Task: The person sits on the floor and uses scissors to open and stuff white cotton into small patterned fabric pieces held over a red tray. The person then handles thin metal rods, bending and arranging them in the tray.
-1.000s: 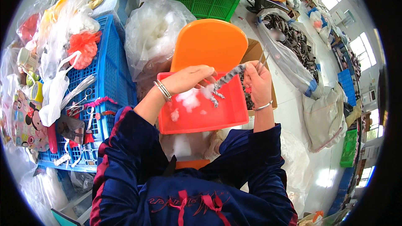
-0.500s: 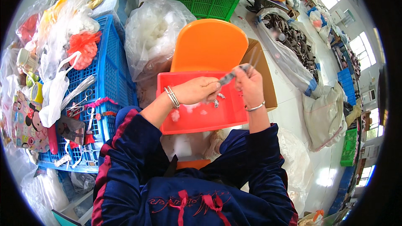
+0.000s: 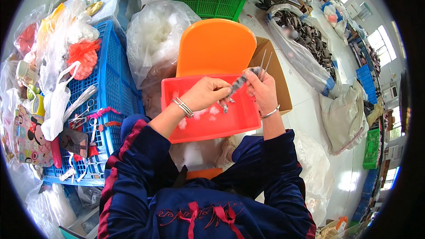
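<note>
Above the red tray (image 3: 212, 131), my left hand (image 3: 207, 94) pinches one end of a grey striped plush piece (image 3: 239, 82), narrow like a small tail or limb. My right hand (image 3: 262, 92) is closed near its other end and also grips a metal tool with two thin prongs (image 3: 264, 59), tweezers-like, pointing up and away from me. Its lower part is hidden in my fingers. Small grey striped bits (image 3: 224, 106) show just below the left fingertips. Tufts of white stuffing (image 3: 201, 114) lie in the tray.
Behind the tray stands an orange chair back (image 3: 217, 44), beside a cardboard box (image 3: 280, 77). A clear bag of white stuffing (image 3: 155, 40) is at the back left. The blue crate (image 3: 116, 68) at left carries scissors, a phone and bags. A sack of dark plush pieces (image 3: 305, 35) lies right.
The striped piece and the metal prongs, blurred before, now show sharply. My right hand has tilted slightly and the prongs stand more upright. The whole view has shifted a little.
</note>
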A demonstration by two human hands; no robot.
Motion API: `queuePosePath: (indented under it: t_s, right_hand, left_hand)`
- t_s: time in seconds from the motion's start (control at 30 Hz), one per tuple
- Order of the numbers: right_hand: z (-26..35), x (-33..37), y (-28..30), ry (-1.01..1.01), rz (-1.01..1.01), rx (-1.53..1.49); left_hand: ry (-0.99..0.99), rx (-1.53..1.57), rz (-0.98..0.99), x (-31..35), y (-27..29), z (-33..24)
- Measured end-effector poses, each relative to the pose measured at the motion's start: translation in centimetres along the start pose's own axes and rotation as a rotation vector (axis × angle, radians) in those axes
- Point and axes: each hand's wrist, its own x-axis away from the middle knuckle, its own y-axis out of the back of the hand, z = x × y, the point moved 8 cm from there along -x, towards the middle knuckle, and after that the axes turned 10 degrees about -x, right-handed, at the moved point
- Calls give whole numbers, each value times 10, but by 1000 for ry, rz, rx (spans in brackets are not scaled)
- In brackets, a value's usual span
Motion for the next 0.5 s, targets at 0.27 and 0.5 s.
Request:
queuePosePath:
  t_s: [0.27,0.5]
  right_hand:
    - [-25,7,-17,-135,83,95]
    - [-16,9,-23,-46,-37,92]
  left_hand:
    - [41,50,-109,0,7,7]
    - [-9,129,-131,5,17,5]
